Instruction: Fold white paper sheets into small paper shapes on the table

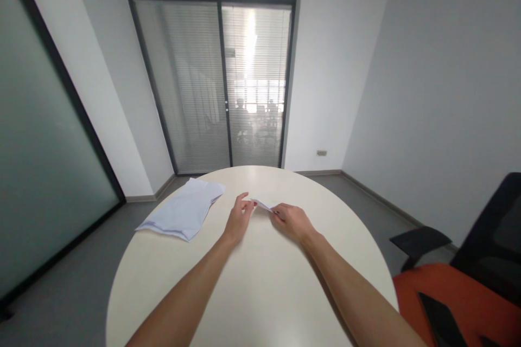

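Note:
Over the middle of a round white table (260,282), a small folded piece of white paper (262,205) spans the gap between my hands. My right hand (292,221) is closed on its right end, fingers curled round it. At its left end, my left hand (239,219) pinches the paper's edge between thumb and fingertips, with one finger lifted away. To the left of my left hand lies a stack of white paper sheets (181,209), loosely piled with uneven edges.
An orange chair (411,293) with black armrests stands at the table's right, a dark flat object (442,320) on its seat. Beyond the table are a glass door with blinds (256,92) and white walls. A frosted glass panel (40,146) runs along the left.

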Demonstrator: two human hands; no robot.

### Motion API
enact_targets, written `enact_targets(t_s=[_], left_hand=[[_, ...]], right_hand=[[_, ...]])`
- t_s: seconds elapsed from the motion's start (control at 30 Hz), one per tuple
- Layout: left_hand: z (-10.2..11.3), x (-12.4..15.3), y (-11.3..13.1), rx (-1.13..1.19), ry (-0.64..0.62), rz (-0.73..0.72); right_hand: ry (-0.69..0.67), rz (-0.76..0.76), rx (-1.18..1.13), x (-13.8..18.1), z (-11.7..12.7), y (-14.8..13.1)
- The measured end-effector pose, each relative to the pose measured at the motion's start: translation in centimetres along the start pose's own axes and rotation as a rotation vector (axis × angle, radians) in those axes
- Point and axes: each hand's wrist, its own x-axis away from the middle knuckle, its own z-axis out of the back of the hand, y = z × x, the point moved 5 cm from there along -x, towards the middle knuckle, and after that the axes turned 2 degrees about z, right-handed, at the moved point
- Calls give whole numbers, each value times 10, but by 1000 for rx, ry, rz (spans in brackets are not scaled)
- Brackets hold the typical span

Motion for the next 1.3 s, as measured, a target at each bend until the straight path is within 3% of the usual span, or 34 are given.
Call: enact_targets(t_s=[0.2, 0.4, 0.53, 0.83, 1.3], left_hand=[[-14, 3, -6, -68, 13, 19], [-22, 6, 0, 164, 90, 23], [-22, 6, -2, 197, 105, 56], [-28, 6, -12, 217, 67, 79], [-34, 3, -16, 378, 17, 128]], right_hand=[[124, -22, -75, -4, 9, -5], [158, -8, -426, -9, -2, -20], [191, -32, -563, -10, -8, -19], [127, -94, -786, -11, -23, -8], [23, -87, -849, -9, -38, -5]])
